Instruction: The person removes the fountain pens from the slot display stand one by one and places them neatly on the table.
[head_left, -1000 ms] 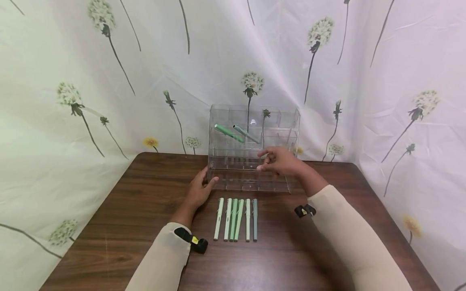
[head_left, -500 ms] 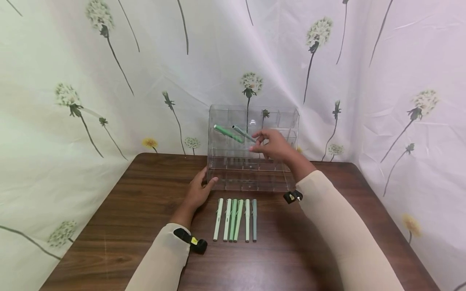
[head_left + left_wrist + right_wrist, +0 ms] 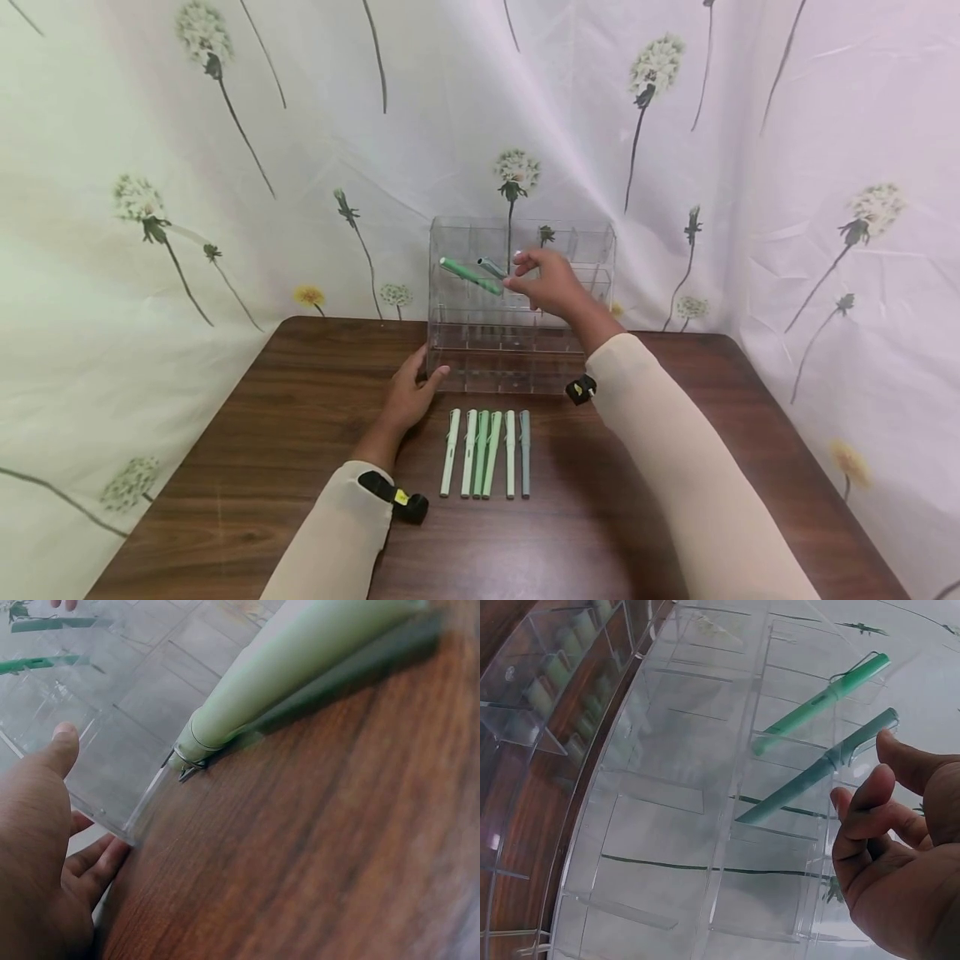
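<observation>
A clear plastic compartment organizer [image 3: 487, 342] stands at the back of the table. My left hand [image 3: 408, 392] holds its lower left side, thumb at the front and fingers around the edge in the left wrist view. Two capped pens lean in an upper tier: a green pen [image 3: 821, 703] and a teal pen [image 3: 817, 769]. My right hand [image 3: 551, 282] is beside the teal pen; in the right wrist view the thumb tip is at its capped end, the other fingers bent and apart from it. Whether the thumb touches the pen, I cannot tell.
Several pens lie in a row before the organizer, among them a pale green pen [image 3: 450, 454] at the left and a grey-blue pen [image 3: 525, 454] at the right. Behind the wooden table [image 3: 300, 417] hangs a dandelion-print curtain [image 3: 315, 150].
My right hand has moved up and to the left, from the organizer's right middle to the teal pen. The left hand and the pens have stayed in place.
</observation>
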The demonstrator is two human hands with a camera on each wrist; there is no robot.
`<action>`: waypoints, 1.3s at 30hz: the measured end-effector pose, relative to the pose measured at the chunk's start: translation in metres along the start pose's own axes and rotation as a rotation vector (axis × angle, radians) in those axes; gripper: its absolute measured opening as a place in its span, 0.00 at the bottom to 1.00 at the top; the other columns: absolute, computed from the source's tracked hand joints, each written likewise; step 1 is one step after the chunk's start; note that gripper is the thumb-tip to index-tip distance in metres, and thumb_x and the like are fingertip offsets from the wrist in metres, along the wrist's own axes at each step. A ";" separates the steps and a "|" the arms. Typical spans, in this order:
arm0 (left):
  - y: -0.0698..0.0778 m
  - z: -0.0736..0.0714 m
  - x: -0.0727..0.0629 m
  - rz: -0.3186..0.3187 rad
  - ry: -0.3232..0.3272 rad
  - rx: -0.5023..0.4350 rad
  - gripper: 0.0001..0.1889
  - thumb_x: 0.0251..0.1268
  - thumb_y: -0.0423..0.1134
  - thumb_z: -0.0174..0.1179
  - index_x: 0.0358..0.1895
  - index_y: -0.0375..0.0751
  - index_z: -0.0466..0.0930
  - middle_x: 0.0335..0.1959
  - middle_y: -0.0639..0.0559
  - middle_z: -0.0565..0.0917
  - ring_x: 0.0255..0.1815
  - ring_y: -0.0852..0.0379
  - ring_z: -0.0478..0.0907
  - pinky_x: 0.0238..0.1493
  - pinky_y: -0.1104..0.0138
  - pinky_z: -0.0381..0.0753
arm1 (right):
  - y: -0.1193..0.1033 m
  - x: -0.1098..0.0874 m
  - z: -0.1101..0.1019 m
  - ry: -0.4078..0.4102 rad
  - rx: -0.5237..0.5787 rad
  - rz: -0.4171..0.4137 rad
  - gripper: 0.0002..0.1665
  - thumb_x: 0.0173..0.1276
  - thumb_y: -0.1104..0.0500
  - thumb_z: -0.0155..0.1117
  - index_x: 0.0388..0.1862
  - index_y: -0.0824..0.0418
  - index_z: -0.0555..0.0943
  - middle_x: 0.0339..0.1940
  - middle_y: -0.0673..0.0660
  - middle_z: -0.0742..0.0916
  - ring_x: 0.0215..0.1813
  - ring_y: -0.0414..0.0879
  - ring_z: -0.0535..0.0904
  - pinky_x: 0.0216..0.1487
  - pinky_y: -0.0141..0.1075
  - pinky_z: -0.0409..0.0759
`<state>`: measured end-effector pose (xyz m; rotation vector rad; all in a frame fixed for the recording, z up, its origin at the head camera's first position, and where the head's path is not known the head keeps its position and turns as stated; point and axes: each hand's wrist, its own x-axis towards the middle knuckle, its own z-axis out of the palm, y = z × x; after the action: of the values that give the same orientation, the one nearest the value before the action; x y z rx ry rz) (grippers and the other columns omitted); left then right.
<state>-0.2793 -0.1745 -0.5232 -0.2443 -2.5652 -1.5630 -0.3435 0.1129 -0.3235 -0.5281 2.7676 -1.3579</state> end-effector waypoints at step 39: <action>0.004 -0.001 -0.002 -0.016 -0.008 -0.012 0.40 0.84 0.58 0.61 0.90 0.55 0.56 0.83 0.39 0.70 0.83 0.37 0.70 0.78 0.39 0.75 | -0.004 0.017 0.027 0.067 -0.137 -0.011 0.17 0.86 0.56 0.64 0.66 0.60 0.86 0.62 0.62 0.87 0.30 0.46 0.80 0.33 0.39 0.81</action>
<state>-0.2765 -0.1740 -0.5198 -0.2328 -2.5711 -1.5863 -0.3537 0.0850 -0.3347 -0.5123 2.9316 -1.2160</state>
